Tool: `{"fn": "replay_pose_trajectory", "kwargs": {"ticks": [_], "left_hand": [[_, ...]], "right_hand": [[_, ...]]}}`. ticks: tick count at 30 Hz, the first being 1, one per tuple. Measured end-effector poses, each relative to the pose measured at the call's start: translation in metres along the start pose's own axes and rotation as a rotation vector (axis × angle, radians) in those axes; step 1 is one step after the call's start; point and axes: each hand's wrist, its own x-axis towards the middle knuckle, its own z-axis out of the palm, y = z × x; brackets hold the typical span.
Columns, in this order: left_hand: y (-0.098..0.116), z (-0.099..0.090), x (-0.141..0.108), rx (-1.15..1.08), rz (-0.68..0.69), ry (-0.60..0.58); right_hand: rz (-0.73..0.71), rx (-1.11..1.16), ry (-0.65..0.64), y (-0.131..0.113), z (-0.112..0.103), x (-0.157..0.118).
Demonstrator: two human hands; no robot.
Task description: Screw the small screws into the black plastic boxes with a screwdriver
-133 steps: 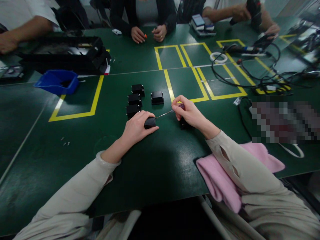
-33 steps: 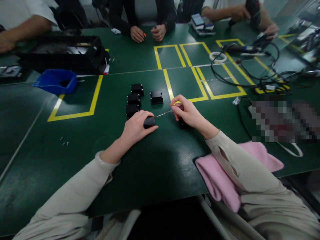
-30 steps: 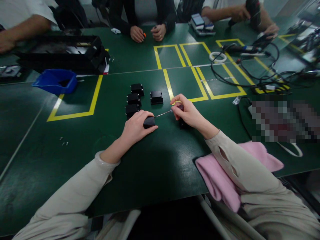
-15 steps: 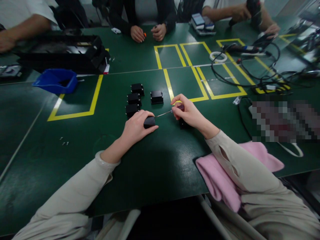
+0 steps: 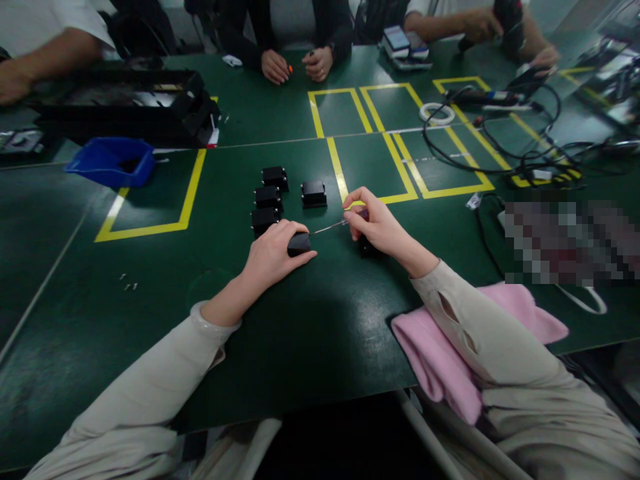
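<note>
My left hand [image 5: 274, 252] is closed around a small black block [image 5: 299, 245], holding it on the green table. In my right hand [image 5: 371, 223] the fingers pinch the dark handle of a screwdriver [image 5: 330, 228], whose thin metal shaft points left and meets the block's right side. The exact contact at the tip is too small to make out. Beyond my left hand stand several similar black blocks [image 5: 274, 177] with small shiny screws at their ends, and one more block [image 5: 313, 193] sits apart to their right. Another black block [image 5: 367, 248] is partly hidden under my right hand.
Several loose screws [image 5: 131, 287] lie at the left. A blue scoop bin [image 5: 113, 163] stands by black trays [image 5: 125, 107]. A pink cloth [image 5: 430, 340] lies under my right forearm. Cables [image 5: 530, 150] and a white tape ring [image 5: 437, 114] are at the right. Co-workers' hands [image 5: 297, 67] rest across the table.
Almost nothing differs. The screwdriver handle seems slightly turned in my right hand's fingers; the block and my left hand stay in place.
</note>
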Motion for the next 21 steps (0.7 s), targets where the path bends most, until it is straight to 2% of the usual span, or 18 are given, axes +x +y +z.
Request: {"fn": "replay_pose_trajectory", "kwargs": {"ticks": [21], "left_hand": [[-0.0005,-0.0002,0.0000,-0.006,0.005,-0.005]], "right_hand": [[0.007,-0.006,-0.006,0.0015,0.0000,0.0005]]}}
